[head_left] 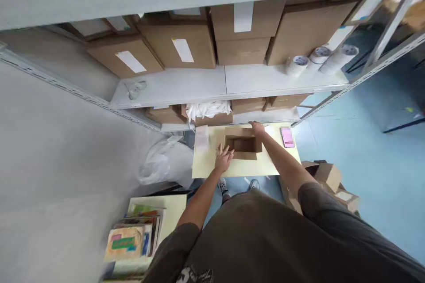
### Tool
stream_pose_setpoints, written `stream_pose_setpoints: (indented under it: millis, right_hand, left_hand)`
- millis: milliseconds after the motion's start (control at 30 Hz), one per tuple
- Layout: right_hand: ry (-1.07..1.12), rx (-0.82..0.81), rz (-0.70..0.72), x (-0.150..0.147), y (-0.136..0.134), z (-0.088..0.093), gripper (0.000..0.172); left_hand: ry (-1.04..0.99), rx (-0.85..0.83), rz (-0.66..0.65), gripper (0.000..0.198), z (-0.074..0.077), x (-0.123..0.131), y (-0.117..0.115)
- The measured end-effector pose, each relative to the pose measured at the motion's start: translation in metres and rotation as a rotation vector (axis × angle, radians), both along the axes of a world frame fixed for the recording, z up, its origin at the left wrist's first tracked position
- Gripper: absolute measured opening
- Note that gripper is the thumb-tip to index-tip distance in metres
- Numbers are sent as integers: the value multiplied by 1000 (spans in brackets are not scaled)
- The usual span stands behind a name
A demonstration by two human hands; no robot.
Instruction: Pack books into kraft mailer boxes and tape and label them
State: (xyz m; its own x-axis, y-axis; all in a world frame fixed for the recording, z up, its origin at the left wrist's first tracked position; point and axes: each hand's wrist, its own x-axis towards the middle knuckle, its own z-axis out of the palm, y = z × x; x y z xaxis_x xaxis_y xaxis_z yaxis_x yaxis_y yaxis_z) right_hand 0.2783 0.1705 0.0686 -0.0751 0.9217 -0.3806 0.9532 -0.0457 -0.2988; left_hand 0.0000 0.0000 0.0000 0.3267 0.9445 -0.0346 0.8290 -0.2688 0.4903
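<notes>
An open brown cardboard box (243, 144) sits on a small pale yellow table (249, 167) below me. My left hand (223, 157) lies flat with fingers spread against the box's near left flap. My right hand (257, 127) rests on the far right edge of the box, fingers curled over the rim. A pink item (287, 137) lies on the table to the right of the box, and a pale sheet (202, 138) lies to its left.
A grey metal shelf unit (229, 82) holds several labelled cardboard boxes (179, 44) and tape rolls (318, 58). A white plastic bag (166, 161) slumps at the left. Stacked books (133, 241) lie at bottom left. More small boxes (328, 181) sit on the blue floor at the right.
</notes>
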Motion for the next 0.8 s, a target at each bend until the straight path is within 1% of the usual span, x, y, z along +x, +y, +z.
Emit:
stream_pose_setpoints:
  millis: [100,167,233,300,400,500,600,700,800]
  right_hand:
    - [59,176,-13,-11,-21,4,61]
    - [151,267,-9,-25,-33,5,58]
    - [279,322,8,-46,-42,5,54]
    - [406,327,30,-73,-48,4,51]
    - [557,296,51,-125,-50,-5,51]
    - [646,239,42,-184,-44,-22,51]
    - [684,105,-52,-238,-35,-49,56]
    - [645,-45,-154,-277,-28,-84,65]
    - [541,-125,-170,-299,-26,-119,72]
  left_hand:
    - [-50,39,29,50,6,10,2]
    - [-107,73,73,50,11,13,3]
    - [-177,115,138,49,17,9,6]
    - [-243,146,232,48,20,-4,11]
    - [-314,134,411,50,18,-38,25]
    - [-342,43,592,56,4,-82,45]
    - [-330,-107,725,68,-18,-127,67]
    - [-305,-263,777,76,-45,-165,90]
    - [-303,-432,771,73,-76,-191,108]
